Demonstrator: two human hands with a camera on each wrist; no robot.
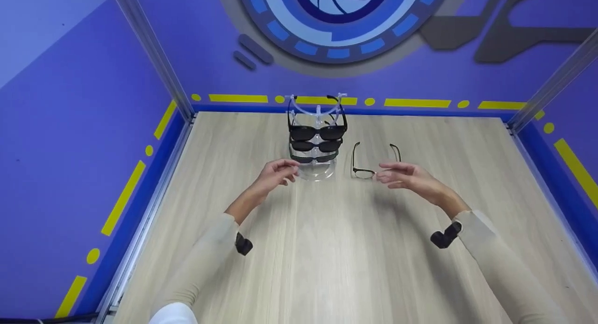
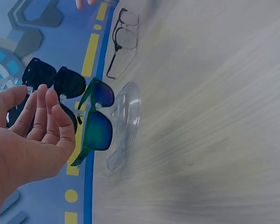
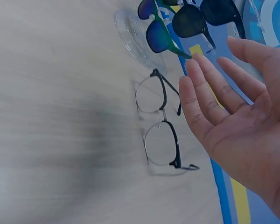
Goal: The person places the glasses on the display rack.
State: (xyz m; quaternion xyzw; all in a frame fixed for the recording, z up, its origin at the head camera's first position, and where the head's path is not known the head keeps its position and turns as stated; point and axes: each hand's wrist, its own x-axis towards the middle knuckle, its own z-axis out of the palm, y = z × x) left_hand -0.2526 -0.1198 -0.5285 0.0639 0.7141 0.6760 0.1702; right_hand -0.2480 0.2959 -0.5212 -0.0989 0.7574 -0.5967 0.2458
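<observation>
A clear plastic display stand [image 1: 316,175] holds sunglasses one above another. The top pair [image 1: 303,133] and the middle pair [image 1: 303,146] have black frames. Lowest hangs a green-framed pair [image 2: 98,130] with blue-green mirrored lenses. My left hand [image 1: 276,174] is at the stand's left side, its fingers loosely bent with nothing held in them. A pair of eyeglasses [image 3: 177,144] with black brow bars and thin metal lower rims lies on the table right of the stand, temples unfolded toward the back. Above its right lens, my right hand [image 1: 411,179] hovers with fingers extended, partly hiding it in the head view.
The light wood table [image 1: 322,249] reaches back to a blue-purple wall [image 1: 196,44] with yellow markings. Metal posts [image 1: 154,53] stand at the back corners, and side panels [image 1: 84,142] border the table left and right. Small black cameras [image 1: 243,244] sit on both wrists.
</observation>
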